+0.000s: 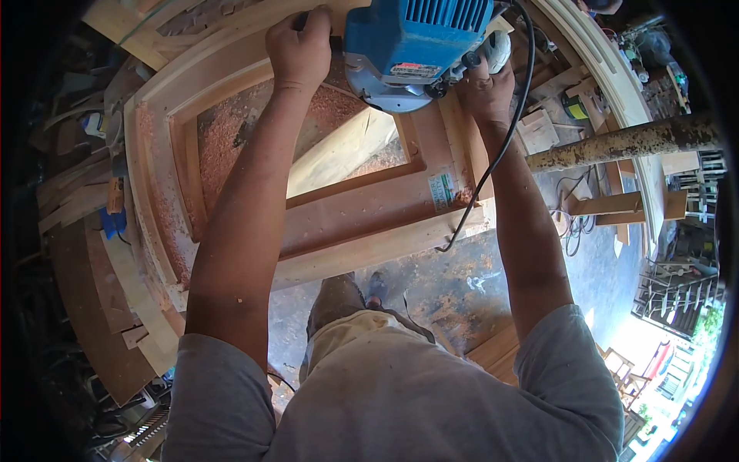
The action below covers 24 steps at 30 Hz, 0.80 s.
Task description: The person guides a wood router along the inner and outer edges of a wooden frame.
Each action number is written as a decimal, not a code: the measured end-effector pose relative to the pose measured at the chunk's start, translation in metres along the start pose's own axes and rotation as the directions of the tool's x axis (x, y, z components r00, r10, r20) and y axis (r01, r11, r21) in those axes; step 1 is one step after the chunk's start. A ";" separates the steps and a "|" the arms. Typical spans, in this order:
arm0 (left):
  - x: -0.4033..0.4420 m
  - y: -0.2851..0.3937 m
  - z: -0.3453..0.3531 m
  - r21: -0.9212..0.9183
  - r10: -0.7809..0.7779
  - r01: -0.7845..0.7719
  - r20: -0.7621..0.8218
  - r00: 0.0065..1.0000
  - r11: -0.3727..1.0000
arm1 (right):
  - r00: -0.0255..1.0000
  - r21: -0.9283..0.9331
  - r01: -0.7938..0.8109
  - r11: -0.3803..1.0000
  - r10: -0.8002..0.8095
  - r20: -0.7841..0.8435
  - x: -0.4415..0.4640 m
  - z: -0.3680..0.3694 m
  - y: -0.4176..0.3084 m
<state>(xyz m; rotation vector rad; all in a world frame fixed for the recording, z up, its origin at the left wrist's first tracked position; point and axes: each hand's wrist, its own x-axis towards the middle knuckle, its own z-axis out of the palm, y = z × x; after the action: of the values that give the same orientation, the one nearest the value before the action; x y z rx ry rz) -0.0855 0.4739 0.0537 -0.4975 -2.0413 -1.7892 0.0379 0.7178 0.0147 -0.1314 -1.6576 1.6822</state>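
Observation:
A blue router point(416, 46) with a clear-looking round base stands on the far side of a wooden frame point(354, 208). My left hand point(302, 50) is closed around the dark handle on the router's left side. On its other side, my right hand point(488, 86) grips near the right knob, fingers curled beside the depth-stop parts. A black power cord point(512, 138) runs from the router down past my right forearm. Reddish shavings point(231, 127) lie inside the frame's opening and along its left edge. The cutter is hidden under the router's base.
A pale beam point(346, 150) shows through the opening. A green-and-white label point(441, 190) sits on the frame. Wood offcuts point(77, 185) are piled at the left. A mottled round pole point(631, 145) and a long curved pale board point(608, 85) extend at the right. Cables lie on the floor.

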 end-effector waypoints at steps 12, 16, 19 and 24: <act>-0.065 0.022 -0.010 -0.082 -0.025 0.027 0.032 0.999 0.996 | 0.999 -0.204 0.010 0.979 -0.017 -0.031 -0.054 -0.030 -0.023; -0.085 0.035 -0.017 -0.061 -0.008 0.011 0.061 0.998 0.998 | 0.992 -0.273 0.125 0.954 -0.114 0.057 -0.074 -0.049 -0.026; -0.105 0.050 -0.019 -0.154 -0.086 0.096 0.074 0.994 0.983 | 0.998 -0.364 0.069 0.929 -0.063 0.031 -0.095 -0.057 -0.037; -0.128 0.054 -0.021 -0.147 -0.027 0.035 0.057 0.998 0.989 | 0.993 -0.398 0.116 0.910 -0.108 0.044 -0.125 -0.087 -0.022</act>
<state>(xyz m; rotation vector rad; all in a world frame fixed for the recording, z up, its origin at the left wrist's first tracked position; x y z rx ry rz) 0.0535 0.4579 0.0378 -0.5653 -1.9712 -1.9761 0.1847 0.7155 -0.0314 -0.2120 -1.9707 1.2442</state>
